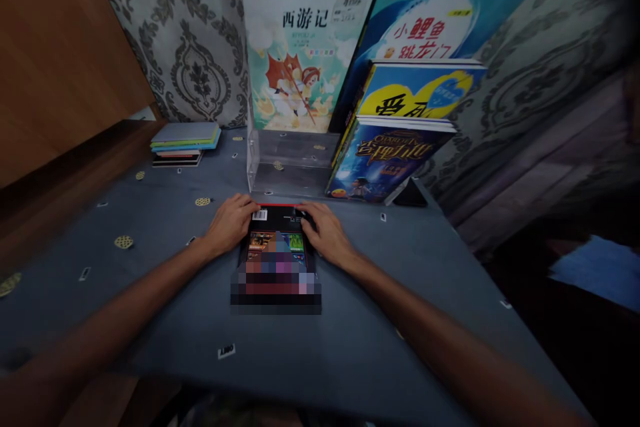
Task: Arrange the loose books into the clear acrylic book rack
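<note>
A dark book (275, 219) with a red top edge lies on the table before me. A barcode shows at its upper left and small colored pictures lie below; its lower part is blurred into blocks. My left hand (231, 221) grips the upper left corner, fingers closed along that side. At the upper right corner, my right hand (326, 232) holds the other side, its thumb near the cover. Just beyond the book stands a clear plastic book rack (290, 159) with upright books in it.
In the rack stand a pale book (305, 47), a teal book (450, 7), a yellow and blue book (425, 90) and a dark blue book (387, 160). A small stack of books (185, 137) lies at the back left. Patterned curtain (200, 73) hangs behind the grey-blue table (165, 333).
</note>
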`<state>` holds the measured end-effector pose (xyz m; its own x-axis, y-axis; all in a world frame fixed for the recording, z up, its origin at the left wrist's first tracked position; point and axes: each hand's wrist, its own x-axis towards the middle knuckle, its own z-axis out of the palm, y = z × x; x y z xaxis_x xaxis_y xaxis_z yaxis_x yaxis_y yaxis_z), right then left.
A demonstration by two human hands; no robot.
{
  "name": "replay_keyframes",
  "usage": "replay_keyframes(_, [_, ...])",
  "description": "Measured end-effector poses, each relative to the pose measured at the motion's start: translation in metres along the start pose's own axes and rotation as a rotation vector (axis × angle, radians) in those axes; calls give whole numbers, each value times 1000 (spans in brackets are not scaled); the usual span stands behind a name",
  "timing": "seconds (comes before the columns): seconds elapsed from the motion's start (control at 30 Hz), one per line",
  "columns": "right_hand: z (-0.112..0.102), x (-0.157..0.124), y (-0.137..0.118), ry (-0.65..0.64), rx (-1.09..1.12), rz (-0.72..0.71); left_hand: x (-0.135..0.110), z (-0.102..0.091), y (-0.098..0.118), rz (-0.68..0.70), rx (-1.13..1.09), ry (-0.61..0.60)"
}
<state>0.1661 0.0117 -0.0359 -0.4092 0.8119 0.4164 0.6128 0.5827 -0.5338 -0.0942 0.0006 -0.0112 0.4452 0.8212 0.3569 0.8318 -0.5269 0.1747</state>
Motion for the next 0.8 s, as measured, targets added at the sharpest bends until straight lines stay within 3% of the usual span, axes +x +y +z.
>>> replay_keyframes(0.33, [1,4,5,20,21,11,7,-1,7,124,-31,-77])
replay_keyframes(0.6, [5,6,7,35,-3,47,15,-7,26,111,164,-159])
replay_keyframes(0.8, [6,11,7,58,29,88,23,3,46,71,202,-157])
